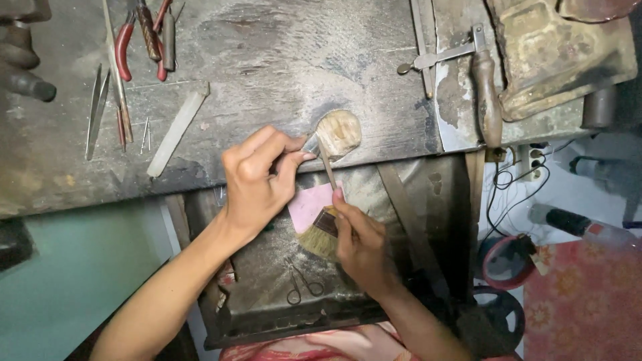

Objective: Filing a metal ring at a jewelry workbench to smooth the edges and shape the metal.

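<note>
over 1 tray (267,281), 2 hands: left hand (257,180), right hand (361,244) holding 1 brush (324,230).

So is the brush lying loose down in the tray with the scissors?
No. The brush is gripped in the right hand, held above the tray, while the scissors lie untouched on the tray floor.

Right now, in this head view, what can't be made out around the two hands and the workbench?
- Small pale thing pinched by the left hand: its fingers cover most of it.
- Brush in the right hand: the fingers hide one side of its bristles.
- Pink sheet: partly under brush and hand.
- Pliers: jaws cut off by the top edge.
- Scissors in the tray: dim, details unclear.
</note>
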